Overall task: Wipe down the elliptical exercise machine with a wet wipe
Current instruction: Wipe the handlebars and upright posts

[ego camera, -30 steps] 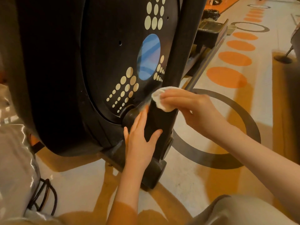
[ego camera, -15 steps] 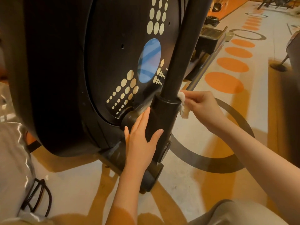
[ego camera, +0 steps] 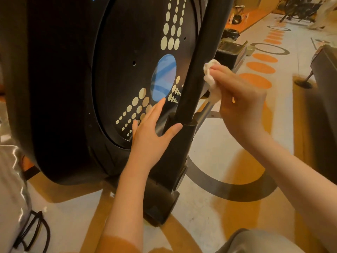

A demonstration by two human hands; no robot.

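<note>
Filling most of the view on the left, a large black elliptical machine [ego camera: 60,88], its round side disc [ego camera: 138,70] printed with rows of pale dots and one blue oval patch [ego camera: 164,77]. Beneath and to the right, a light floor [ego camera: 209,148] marked with orange circles and a grey ring. Rising in front of the disc, slightly tilted, a black tube [ego camera: 202,57], set at its lower end into a wider black sleeve [ego camera: 180,143] and a foot on the floor. In the lower left corner, something shiny and silver-grey [ego camera: 12,189] with a black cord beside it. On the lower part of the machine, the left hand [ego camera: 151,136], fingers straight and together against the disc, thumb spread wide across the sleeve, holding nothing. To the right of the tube, the right hand [ego camera: 240,99], fingers curled and pinching a crumpled white wet wipe [ego camera: 210,75]. Wipe pressed against the right side of the tube, above the sleeve, level with the blue patch.
</note>
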